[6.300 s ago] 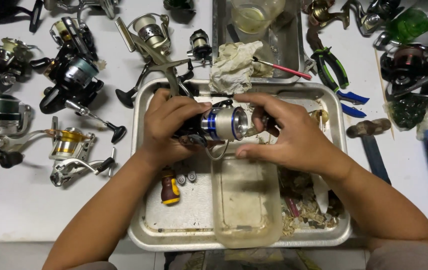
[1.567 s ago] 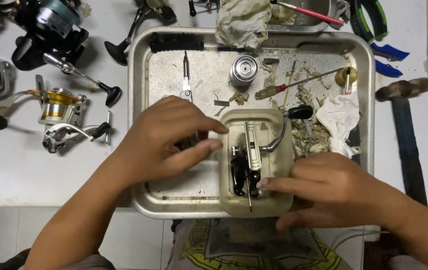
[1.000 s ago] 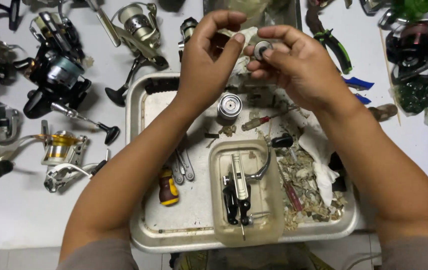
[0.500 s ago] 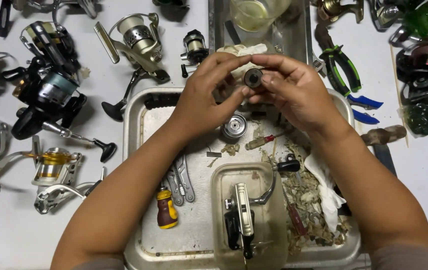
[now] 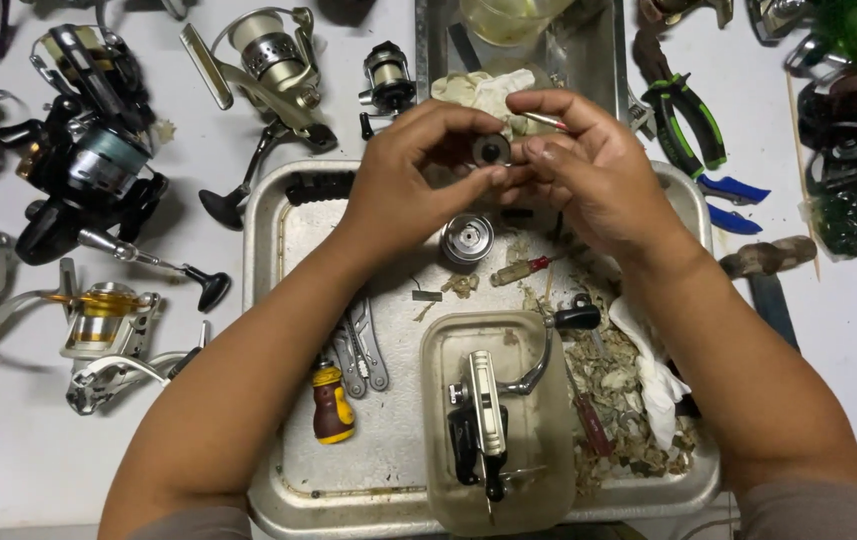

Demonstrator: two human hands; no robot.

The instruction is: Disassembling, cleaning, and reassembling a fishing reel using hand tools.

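Both hands meet above the far edge of a metal tray (image 5: 268,260). My left hand (image 5: 410,175) and my right hand (image 5: 588,165) pinch a small dark round reel part (image 5: 491,150) between their fingertips. Below them on the tray lies a silver spool (image 5: 467,239). A clear plastic tub (image 5: 443,400) at the tray's near side holds a fishing reel body (image 5: 483,425) with its handle sticking out to the right.
On the tray lie a small brown bottle (image 5: 331,402), metal pliers (image 5: 360,345), a red-handled screwdriver (image 5: 518,270), debris and a white cloth (image 5: 653,375). Several fishing reels (image 5: 88,150) crowd the white table at left. Green pliers (image 5: 688,125) and a hammer (image 5: 763,265) lie right.
The hands rose from the tub at the near tray edge to the far edge and now hold the small round part. The reel body stays in the tub.
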